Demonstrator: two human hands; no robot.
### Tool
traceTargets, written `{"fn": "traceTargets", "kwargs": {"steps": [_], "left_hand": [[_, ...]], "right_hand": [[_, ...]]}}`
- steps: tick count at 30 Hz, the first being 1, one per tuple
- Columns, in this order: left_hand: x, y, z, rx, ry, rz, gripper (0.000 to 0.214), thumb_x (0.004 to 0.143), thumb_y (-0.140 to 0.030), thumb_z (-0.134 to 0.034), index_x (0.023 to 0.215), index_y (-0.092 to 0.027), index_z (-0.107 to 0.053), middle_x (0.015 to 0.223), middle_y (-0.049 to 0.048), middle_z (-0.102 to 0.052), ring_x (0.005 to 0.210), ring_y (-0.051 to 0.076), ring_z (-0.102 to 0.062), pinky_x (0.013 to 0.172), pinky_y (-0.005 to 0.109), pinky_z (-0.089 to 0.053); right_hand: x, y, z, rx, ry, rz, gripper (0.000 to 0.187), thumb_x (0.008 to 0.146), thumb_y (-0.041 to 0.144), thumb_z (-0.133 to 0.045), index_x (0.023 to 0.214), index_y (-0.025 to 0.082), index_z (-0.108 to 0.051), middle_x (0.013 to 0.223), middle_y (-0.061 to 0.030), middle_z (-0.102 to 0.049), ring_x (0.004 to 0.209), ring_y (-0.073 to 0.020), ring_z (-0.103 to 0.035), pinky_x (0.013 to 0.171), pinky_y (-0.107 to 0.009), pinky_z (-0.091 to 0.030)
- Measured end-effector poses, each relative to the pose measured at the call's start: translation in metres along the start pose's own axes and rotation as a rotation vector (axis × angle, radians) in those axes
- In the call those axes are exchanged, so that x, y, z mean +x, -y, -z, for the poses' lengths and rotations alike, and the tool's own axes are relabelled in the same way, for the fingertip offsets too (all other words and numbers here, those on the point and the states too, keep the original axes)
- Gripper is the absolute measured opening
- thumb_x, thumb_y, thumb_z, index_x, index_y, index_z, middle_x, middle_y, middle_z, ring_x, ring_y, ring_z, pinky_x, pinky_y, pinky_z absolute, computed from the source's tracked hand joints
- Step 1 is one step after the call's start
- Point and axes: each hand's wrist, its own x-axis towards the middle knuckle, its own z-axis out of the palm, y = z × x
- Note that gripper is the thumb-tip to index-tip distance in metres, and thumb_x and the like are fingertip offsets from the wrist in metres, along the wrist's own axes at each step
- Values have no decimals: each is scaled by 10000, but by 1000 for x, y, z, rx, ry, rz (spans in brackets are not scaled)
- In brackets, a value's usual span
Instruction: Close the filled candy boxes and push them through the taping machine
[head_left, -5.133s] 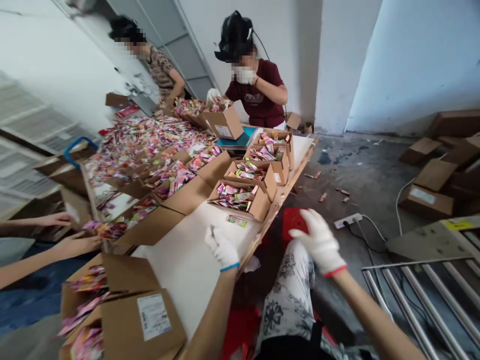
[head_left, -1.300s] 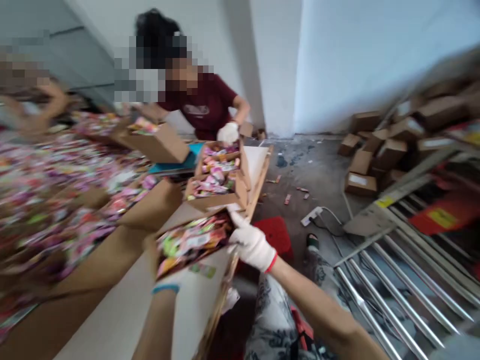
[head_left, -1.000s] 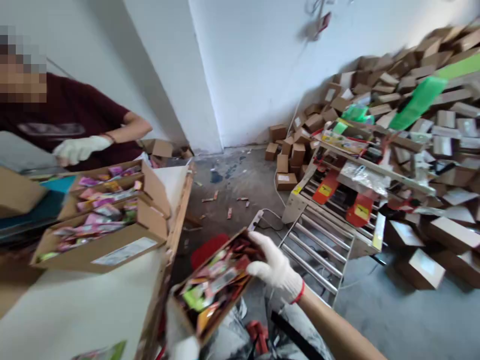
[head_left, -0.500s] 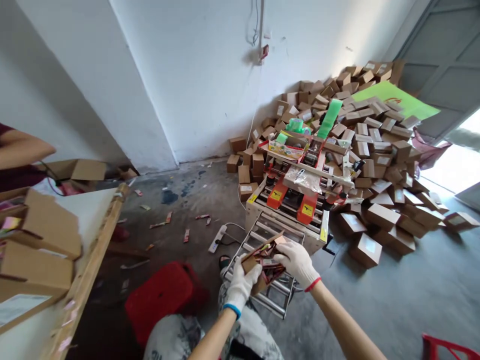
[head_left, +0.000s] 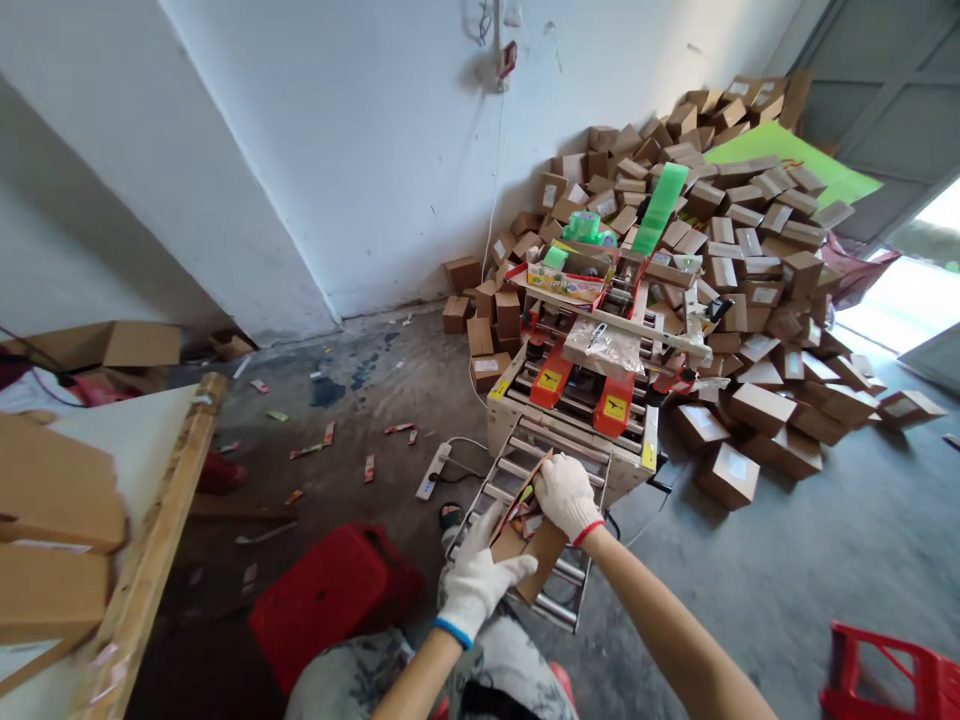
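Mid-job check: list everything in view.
Held carton: 1, brown, between hands
Packets: several, multicoloured, inside it
Roller conveyor: 1, silver, below hands
Machine: 1, cream and red, beyond conveyor
Tape strip: 1, green, above machine
Piled cartons: dozens, brown, behind machine
Sheet: 1, lime, on pile
Power strip: 1, white, floor left
Stools: 2 clear, red, lower left and right
Loose packets: about ten, mixed, floor left
Table: 1, white, far left
Table cartons: at least 2, brown, on it
Wall: 1, white, background
Legs: 2, grey patterned trousers, bottom
Left hand: 1, white glove, blue cuff, carton's left
Right hand: 1, white glove, red cuff, carton's right
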Motion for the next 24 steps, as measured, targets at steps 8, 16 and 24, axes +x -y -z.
{"fn": "traceTargets", "kwargs": {"steps": [8, 16, 24], "left_hand": [[-37, -32, -27, 533, 429, -484, 440, 980, -427, -546, 1399, -308, -610, 1557, 59, -495, 1513, 331, -346, 1279, 613, -126], [-47, -33, -22, 96, 341, -259, 636, 1016, -541, -410, 1577, -242, -377, 1627, 80, -375, 1551, 264, -266, 1315, 495, -46], [-2, -64, -29, -588, 97, 149, 673, 992, -568, -466, 1578, -247, -386, 1482, 105, -577, 1313, 282, -606, 1197, 483, -427]], "right_hand": [[11, -27, -11, 253, -311, -331, 511, 1031, 354, -229, 1230, 103, -628, 1215, -177, -645, 1182, -273, -549, 1105, -478, -395], [-107, 8, -28, 400, -11, -62, 703, 1019, 537, -319, 1621, 185, -234, 1667, -114, -244, 1565, -331, -109, 1237, -607, -236], [-98, -10, -38, -26, -71, 59, 909, 895, 531, -615, 1574, 31, -275, 1608, -283, -281, 1521, -452, -175, 1202, -665, -238]]}}
